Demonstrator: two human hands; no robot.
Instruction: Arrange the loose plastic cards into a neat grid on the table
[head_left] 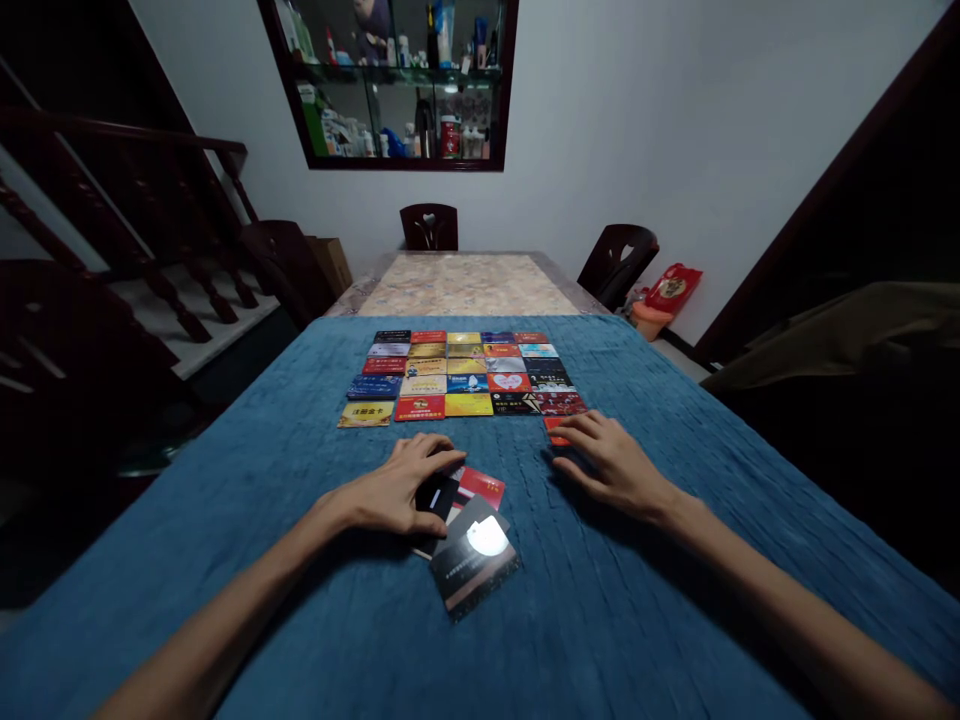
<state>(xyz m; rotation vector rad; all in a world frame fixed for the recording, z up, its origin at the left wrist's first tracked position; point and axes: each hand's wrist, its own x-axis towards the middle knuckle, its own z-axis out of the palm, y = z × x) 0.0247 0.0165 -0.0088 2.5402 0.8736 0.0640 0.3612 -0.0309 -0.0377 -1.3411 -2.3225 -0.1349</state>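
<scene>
My left hand (411, 485) lies over a loose pile of cards, thumb apart from the other fingers, covering part of a black card (435, 497). From under that side a red card (484, 486) sticks out. Nearest to me in the pile is a dark grey card (475, 568) with a bright glare spot beside it. My right hand (616, 462) is open, its fingertips on a red card (553, 428) that they partly hide. Just beyond both hands, several cards lie in neat rows, among them a yellow card (469, 405) and a gold card (365, 414).
A blue cloth (300, 600) covers the near part of the table; its far part has a patterned top (480, 280). Dark wooden chairs (429, 227) stand around it. At the right are an orange bin (649, 320) and a red bag (673, 288).
</scene>
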